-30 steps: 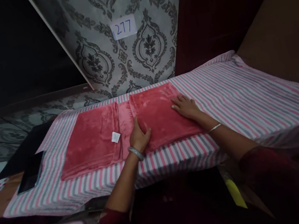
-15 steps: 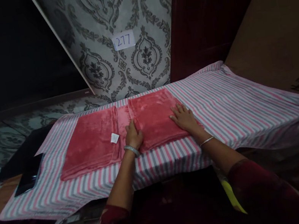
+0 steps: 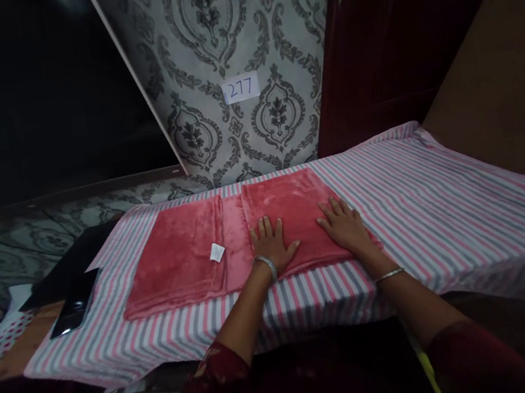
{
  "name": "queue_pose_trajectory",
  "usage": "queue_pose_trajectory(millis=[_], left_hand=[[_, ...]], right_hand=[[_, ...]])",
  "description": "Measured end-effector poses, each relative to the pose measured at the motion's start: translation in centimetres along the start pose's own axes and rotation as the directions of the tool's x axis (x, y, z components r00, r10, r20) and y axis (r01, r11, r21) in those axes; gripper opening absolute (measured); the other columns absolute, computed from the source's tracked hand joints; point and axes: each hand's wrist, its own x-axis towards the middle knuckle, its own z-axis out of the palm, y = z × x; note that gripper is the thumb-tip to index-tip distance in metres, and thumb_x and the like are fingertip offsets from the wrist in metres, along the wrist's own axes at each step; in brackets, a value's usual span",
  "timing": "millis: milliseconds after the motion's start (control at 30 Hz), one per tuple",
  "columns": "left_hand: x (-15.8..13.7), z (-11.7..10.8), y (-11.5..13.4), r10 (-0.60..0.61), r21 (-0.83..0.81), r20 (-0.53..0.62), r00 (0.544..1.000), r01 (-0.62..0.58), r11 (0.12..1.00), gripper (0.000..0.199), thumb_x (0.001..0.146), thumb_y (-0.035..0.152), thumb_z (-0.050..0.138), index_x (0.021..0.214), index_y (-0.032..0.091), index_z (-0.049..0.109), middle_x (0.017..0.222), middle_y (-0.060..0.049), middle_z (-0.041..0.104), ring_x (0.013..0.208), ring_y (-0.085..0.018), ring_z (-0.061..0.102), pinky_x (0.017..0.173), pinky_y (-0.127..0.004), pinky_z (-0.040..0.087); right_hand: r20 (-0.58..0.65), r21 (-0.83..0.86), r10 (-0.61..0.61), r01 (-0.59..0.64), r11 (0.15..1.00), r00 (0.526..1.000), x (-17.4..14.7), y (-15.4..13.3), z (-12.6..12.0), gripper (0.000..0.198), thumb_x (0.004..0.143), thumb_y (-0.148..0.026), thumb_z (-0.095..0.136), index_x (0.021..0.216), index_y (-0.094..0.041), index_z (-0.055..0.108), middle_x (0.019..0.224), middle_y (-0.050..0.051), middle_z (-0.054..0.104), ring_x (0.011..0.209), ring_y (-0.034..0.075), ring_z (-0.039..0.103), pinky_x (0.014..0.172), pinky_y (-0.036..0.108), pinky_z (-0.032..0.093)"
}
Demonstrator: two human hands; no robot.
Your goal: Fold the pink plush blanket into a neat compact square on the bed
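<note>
A coral-red plush blanket lies on the striped cloth, its left and right sides folded in toward a narrow single-layer strip in the middle. My left hand rests flat on the right folded part, near its inner edge, with fingers spread. On the outer right side of that same part lies my right hand, palm down and fingers apart. The left folded part carries a small white tag at its inner edge. Neither hand grips the fabric.
The pink, grey and white striped cloth covers the table. A dark phone lies at the left end. Behind stand a large black screen and a patterned wall with a paper marked 277. A brown cardboard box is at right.
My left hand has moved right from the middle strip onto the right folded part, its fingers now spread. My right hand stays on the right side. The view has shifted slightly.
</note>
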Motion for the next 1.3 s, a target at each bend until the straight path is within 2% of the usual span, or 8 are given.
queue_pose_trajectory(millis=[300, 533, 700, 800, 900, 1033, 1133, 1300], left_hand=[[-0.1, 0.5, -0.3, -0.002, -0.024, -0.047, 0.999, 0.001, 1.0, 0.089, 0.093, 0.072, 0.035, 0.161, 0.017, 0.024, 0.168, -0.019, 0.013, 0.156, -0.035, 0.008, 0.124, -0.06, 0.009], [-0.3, 0.5, -0.7, -0.017, -0.063, -0.062, 0.998, 0.013, 0.998, 0.083, 0.095, 0.064, 0.039, 0.161, 0.015, 0.026, 0.168, -0.016, 0.018, 0.156, -0.034, 0.012, 0.125, -0.058, 0.012], [0.1, -1.4, -0.6, -0.043, -0.073, -0.031, 0.999, 0.04, 0.997, 0.073, 0.097, 0.055, 0.042, 0.158, 0.016, 0.034, 0.166, -0.017, 0.023, 0.155, -0.034, 0.017, 0.124, -0.059, 0.015], [1.4, -3.0, -0.9, -0.06, -0.067, -0.039, 0.997, 0.057, 0.996, 0.07, 0.098, 0.051, 0.042, 0.158, 0.014, 0.034, 0.165, -0.019, 0.025, 0.154, -0.034, 0.019, 0.123, -0.061, 0.017], [3.2, -3.7, -1.6, -0.08, -0.058, -0.06, 0.995, 0.076, 0.995, 0.071, 0.099, 0.051, 0.04, 0.159, 0.016, 0.031, 0.166, -0.018, 0.023, 0.155, -0.034, 0.018, 0.123, -0.061, 0.019], [4.6, -2.5, -2.9, -0.133, -0.038, -0.046, 0.99, 0.132, 0.991, 0.07, 0.098, 0.055, 0.038, 0.159, 0.021, 0.033, 0.168, -0.015, 0.02, 0.155, -0.037, 0.016, 0.121, -0.062, 0.021], [4.8, -1.4, -3.5, -0.128, -0.019, -0.073, 0.989, 0.127, 0.992, 0.07, 0.099, 0.057, 0.036, 0.159, 0.021, 0.033, 0.168, -0.015, 0.02, 0.154, -0.038, 0.017, 0.121, -0.059, 0.022], [4.7, -1.3, -3.5, -0.117, -0.009, -0.088, 0.989, 0.117, 0.993, 0.07, 0.098, 0.059, 0.035, 0.158, 0.021, 0.035, 0.167, -0.015, 0.024, 0.153, -0.038, 0.021, 0.12, -0.059, 0.024]], right_hand=[[-0.015, 0.016, 0.005, -0.005, 1.0, 1.0, 0.1, 0.1, 0.5, 0.061, 0.104, -0.052, 0.026, 0.156, -0.025, 0.04, 0.167, 0.01, 0.029, 0.152, 0.033, 0.025, 0.115, 0.057, 0.033], [-0.032, 0.024, -0.005, 0.006, 1.0, 0.999, 0.2, 0.1, 0.7, 0.06, 0.103, -0.051, 0.028, 0.156, -0.025, 0.041, 0.166, 0.01, 0.03, 0.152, 0.034, 0.026, 0.114, 0.058, 0.033], [-0.019, 0.029, -0.002, 0.003, 1.0, 1.0, 0.4, 0.0, 0.6, 0.061, 0.103, -0.052, 0.027, 0.156, -0.026, 0.039, 0.167, 0.01, 0.027, 0.152, 0.034, 0.024, 0.115, 0.059, 0.031], [-0.017, 0.036, 0.002, -0.001, 0.999, 1.0, 0.5, -0.2, 0.3, 0.061, 0.104, -0.054, 0.028, 0.156, -0.026, 0.039, 0.167, 0.01, 0.027, 0.152, 0.033, 0.024, 0.115, 0.057, 0.031], [-0.014, 0.043, 0.012, -0.011, 0.999, 1.0, 0.5, -0.5, -0.1, 0.06, 0.104, -0.055, 0.028, 0.156, -0.027, 0.039, 0.167, 0.01, 0.026, 0.152, 0.033, 0.025, 0.115, 0.056, 0.03], [0.019, 0.056, 0.017, -0.018, 0.998, 1.0, 0.5, -0.5, -0.6, 0.059, 0.104, -0.052, 0.03, 0.157, -0.026, 0.038, 0.168, 0.01, 0.025, 0.152, 0.032, 0.024, 0.116, 0.057, 0.028], [0.081, 0.108, 0.034, -0.043, 0.993, 0.996, 1.2, -0.3, -1.2, 0.058, 0.104, -0.051, 0.029, 0.157, -0.028, 0.039, 0.168, 0.009, 0.026, 0.152, 0.032, 0.025, 0.115, 0.059, 0.03], [0.075, 0.169, 0.042, -0.054, 0.984, 0.996, 4.2, -0.7, -3.2, 0.059, 0.104, -0.049, 0.027, 0.159, -0.025, 0.033, 0.167, 0.01, 0.027, 0.154, 0.03, 0.022, 0.119, 0.057, 0.026]])
